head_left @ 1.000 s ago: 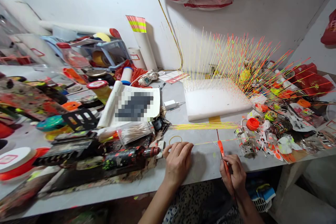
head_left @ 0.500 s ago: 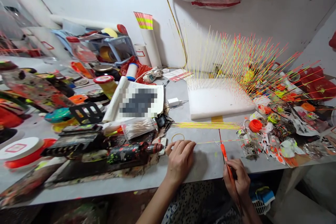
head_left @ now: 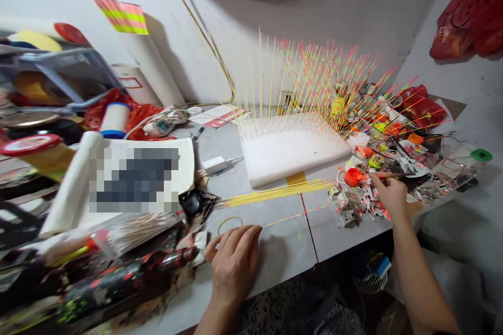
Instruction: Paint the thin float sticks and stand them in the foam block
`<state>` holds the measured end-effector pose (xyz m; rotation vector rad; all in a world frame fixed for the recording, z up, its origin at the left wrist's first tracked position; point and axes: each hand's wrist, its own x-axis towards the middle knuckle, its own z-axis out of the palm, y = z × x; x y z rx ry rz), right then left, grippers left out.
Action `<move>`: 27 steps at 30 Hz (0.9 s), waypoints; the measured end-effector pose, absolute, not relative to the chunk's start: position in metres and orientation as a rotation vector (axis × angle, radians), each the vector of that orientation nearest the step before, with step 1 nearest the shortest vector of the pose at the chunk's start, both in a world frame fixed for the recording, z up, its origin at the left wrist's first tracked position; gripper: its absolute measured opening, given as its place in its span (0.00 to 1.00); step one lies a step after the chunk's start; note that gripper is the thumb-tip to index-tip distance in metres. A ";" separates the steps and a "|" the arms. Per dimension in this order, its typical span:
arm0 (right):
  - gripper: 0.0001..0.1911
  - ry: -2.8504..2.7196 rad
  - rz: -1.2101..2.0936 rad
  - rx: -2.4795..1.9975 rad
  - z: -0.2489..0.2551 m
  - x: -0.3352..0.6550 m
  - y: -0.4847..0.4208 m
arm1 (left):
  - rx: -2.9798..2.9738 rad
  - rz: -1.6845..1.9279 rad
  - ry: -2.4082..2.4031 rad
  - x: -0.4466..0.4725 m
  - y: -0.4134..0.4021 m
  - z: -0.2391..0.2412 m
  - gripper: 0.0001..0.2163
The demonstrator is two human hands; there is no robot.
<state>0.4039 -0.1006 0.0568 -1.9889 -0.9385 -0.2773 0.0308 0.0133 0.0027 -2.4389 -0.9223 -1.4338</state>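
My left hand (head_left: 234,254) rests on the table with its fingers closed at the near end of a thin yellow stick with red marks (head_left: 288,217). The stick runs right toward a paint-spattered block (head_left: 341,207). My right hand (head_left: 393,196) is closed around a slim paintbrush (head_left: 383,174). Its tip is at a small cap of orange paint (head_left: 353,177). Just beyond the held stick lies a bundle of yellow sticks (head_left: 275,195). A yellow rubber band (head_left: 229,219) lies behind my left fingers.
A white foam block (head_left: 286,154) holds many upright coloured sticks. Paint-stained pots and scraps crowd the right. On the left are a notebook page (head_left: 186,154), a bag of cotton swabs (head_left: 137,230) and a dark spattered bottle (head_left: 118,280). Red bags (head_left: 456,26) hang on the wall.
My right hand has carried the paintbrush from over the stick to the orange paint cap on the right. My left hand keeps hold of the stick. The view has turned right.
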 end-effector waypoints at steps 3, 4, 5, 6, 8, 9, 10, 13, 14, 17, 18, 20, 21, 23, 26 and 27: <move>0.38 -1.022 -0.326 -2.232 0.061 0.419 -0.075 | -2.427 -1.404 -0.893 0.031 0.014 0.006 0.04; 0.37 -1.065 -0.321 -2.279 0.060 0.421 -0.069 | -2.423 -1.395 -0.885 0.031 0.014 0.007 0.04; 0.35 -1.108 -0.309 -2.306 0.058 0.422 -0.063 | -2.423 -1.388 -0.879 0.031 0.013 0.007 0.04; 0.34 -1.142 -0.297 -2.317 0.056 0.423 -0.059 | -2.425 -1.382 -0.875 0.031 0.013 0.008 0.04; 0.31 -1.169 -0.287 -2.322 0.052 0.424 -0.056 | -2.436 -1.375 -0.876 0.030 0.013 0.009 0.04; 0.31 -1.172 -0.287 -2.327 0.051 0.425 -0.056 | -2.442 -1.375 -0.877 0.030 0.013 0.009 0.04; 0.30 -1.169 -0.293 -2.333 0.051 0.426 -0.057 | -2.448 -1.376 -0.878 0.030 0.013 0.009 0.04; 0.31 -1.128 -0.342 -2.355 0.053 0.431 -0.063 | -2.459 -1.379 -0.869 0.029 0.014 0.009 0.04; 0.32 -1.112 -0.359 -2.362 0.054 0.433 -0.066 | -2.459 -1.384 -0.863 0.029 0.014 0.009 0.04; 0.35 -1.081 -0.384 -2.374 0.057 0.438 -0.074 | -2.447 -1.406 -0.857 0.029 0.015 0.010 0.04; 0.36 -1.073 -0.394 -2.371 0.058 0.439 -0.076 | -2.441 -1.413 -0.857 0.029 0.015 0.011 0.04; 0.37 -1.051 -0.421 -2.352 0.061 0.440 -0.081 | -2.435 -1.418 -0.853 0.029 0.015 0.012 0.04; 0.37 -1.040 -0.431 -2.332 0.062 0.439 -0.083 | -2.434 -1.420 -0.846 0.029 0.015 0.012 0.04; 0.36 -1.071 -0.410 -2.248 0.065 0.434 -0.087 | -2.434 -1.423 -0.838 0.030 0.015 0.013 0.04; 0.28 -1.271 -0.278 -2.058 0.068 0.424 -0.091 | -2.435 -1.415 -0.871 0.030 0.013 0.012 0.04; 0.25 -1.349 -0.226 -2.005 0.068 0.421 -0.092 | -2.436 -1.411 -0.888 0.030 0.012 0.011 0.04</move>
